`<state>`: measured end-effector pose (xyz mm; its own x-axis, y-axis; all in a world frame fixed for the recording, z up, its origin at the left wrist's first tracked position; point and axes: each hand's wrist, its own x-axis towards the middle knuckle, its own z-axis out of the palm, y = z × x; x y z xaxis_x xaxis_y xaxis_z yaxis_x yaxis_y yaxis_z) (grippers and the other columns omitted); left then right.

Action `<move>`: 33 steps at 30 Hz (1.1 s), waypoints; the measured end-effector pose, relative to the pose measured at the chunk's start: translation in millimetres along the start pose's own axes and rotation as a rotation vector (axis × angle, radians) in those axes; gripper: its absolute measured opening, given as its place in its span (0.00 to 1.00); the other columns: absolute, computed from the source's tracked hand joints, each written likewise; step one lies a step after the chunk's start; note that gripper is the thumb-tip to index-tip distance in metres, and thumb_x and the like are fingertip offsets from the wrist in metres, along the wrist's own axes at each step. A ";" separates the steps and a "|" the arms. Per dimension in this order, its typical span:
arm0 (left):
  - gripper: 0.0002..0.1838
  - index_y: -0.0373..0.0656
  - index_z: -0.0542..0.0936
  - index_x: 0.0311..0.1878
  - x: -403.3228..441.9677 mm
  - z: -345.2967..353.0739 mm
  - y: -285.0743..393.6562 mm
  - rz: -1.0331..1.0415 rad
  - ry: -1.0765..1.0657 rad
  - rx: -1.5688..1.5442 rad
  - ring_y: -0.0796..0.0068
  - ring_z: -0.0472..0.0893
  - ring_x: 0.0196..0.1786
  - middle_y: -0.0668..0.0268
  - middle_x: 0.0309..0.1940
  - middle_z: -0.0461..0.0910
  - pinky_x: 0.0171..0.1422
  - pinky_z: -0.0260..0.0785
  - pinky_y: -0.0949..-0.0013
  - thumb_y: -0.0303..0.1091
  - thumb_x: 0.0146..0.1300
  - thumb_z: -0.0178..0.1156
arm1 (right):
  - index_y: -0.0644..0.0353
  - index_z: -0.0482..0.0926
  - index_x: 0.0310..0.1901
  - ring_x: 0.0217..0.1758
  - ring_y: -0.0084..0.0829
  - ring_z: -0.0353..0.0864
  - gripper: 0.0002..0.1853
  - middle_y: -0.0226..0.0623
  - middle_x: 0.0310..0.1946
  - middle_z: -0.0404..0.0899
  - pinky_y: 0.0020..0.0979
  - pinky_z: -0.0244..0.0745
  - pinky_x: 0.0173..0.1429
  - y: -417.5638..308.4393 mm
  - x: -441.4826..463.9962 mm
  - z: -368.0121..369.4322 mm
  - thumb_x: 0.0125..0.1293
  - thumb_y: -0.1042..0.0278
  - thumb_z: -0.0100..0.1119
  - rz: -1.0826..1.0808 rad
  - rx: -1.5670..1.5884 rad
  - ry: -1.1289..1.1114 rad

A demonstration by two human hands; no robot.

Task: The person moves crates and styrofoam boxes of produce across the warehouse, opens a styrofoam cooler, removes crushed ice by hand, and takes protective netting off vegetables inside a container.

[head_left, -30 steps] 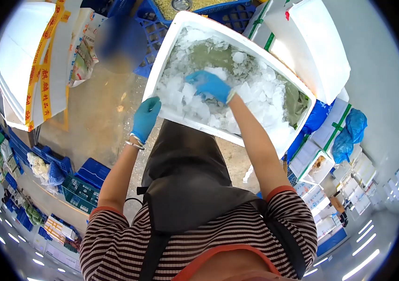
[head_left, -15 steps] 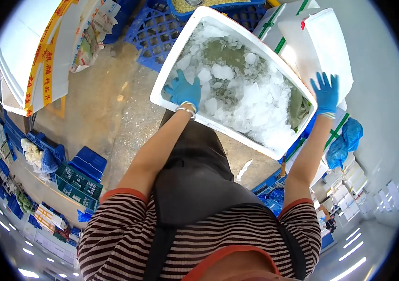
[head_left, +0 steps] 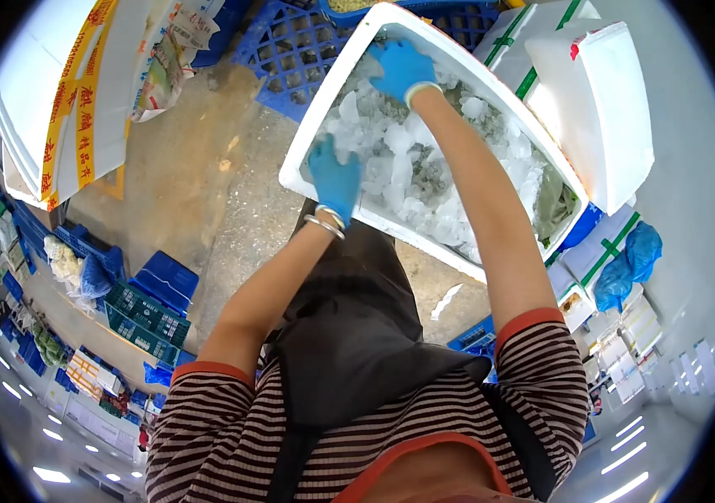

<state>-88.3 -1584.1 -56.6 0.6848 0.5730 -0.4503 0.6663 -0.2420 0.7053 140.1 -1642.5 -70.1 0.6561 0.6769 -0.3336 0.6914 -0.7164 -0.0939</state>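
A white foam box (head_left: 297, 155) stands in front of me, with chunks of crushed ice (head_left: 408, 142) spread inside. Something green, perhaps leaves or a plastic bag (head_left: 555, 204), shows at its right end. My left hand (head_left: 336, 178), in a blue glove, is over the near left corner of the box, fingers apart and slightly blurred. Reaching across the ice, my right hand (head_left: 405, 69), also blue-gloved, spreads its fingers at the far left end. Neither hand appears to hold anything; whether the fingertips touch the ice I cannot tell.
A blue plastic pallet (head_left: 278, 59) lies beyond the box. More white foam boxes (head_left: 596, 101) stand at the right, with blue plastic bags (head_left: 628, 264) below them. At the left is a taped foam box (head_left: 26, 92). Green crates (head_left: 144, 314) sit lower left.
My right hand has left the box's right rim and moved far left over the ice. My left hand stays near the same corner. The ice lies differently, with less piled at the right.
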 end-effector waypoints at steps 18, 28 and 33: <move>0.26 0.49 0.71 0.61 -30.7 38.1 61.5 0.285 -0.135 0.024 0.46 0.63 0.63 0.52 0.63 0.65 0.65 0.57 0.48 0.39 0.58 0.58 | 0.47 0.79 0.50 0.57 0.45 0.72 0.19 0.41 0.55 0.70 0.48 0.67 0.60 -6.2 -14.1 8.5 0.58 0.50 0.57 -0.102 0.010 -0.235; 0.24 0.29 0.75 0.53 36.0 17.6 -14.5 -0.553 0.147 -0.353 0.60 0.77 0.47 0.50 0.48 0.78 0.53 0.70 0.65 0.41 0.63 0.57 | 0.49 0.78 0.55 0.55 0.44 0.74 0.23 0.41 0.53 0.77 0.39 0.68 0.61 3.6 -32.1 -4.9 0.62 0.47 0.55 -0.074 0.308 -0.015; 0.22 0.30 0.76 0.47 36.8 36.0 -9.1 -0.380 0.434 -0.177 0.48 0.78 0.42 0.47 0.42 0.79 0.48 0.69 0.55 0.45 0.64 0.54 | 0.49 0.78 0.52 0.52 0.45 0.74 0.17 0.39 0.51 0.76 0.39 0.72 0.56 -66.4 -41.5 34.2 0.61 0.60 0.55 -0.146 0.111 0.269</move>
<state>-58.6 -1589.0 -99.3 0.2004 0.8703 -0.4500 0.7560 0.1547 0.6360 56.7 -1628.8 -82.1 0.6192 0.7836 -0.0506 0.7565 -0.6126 -0.2288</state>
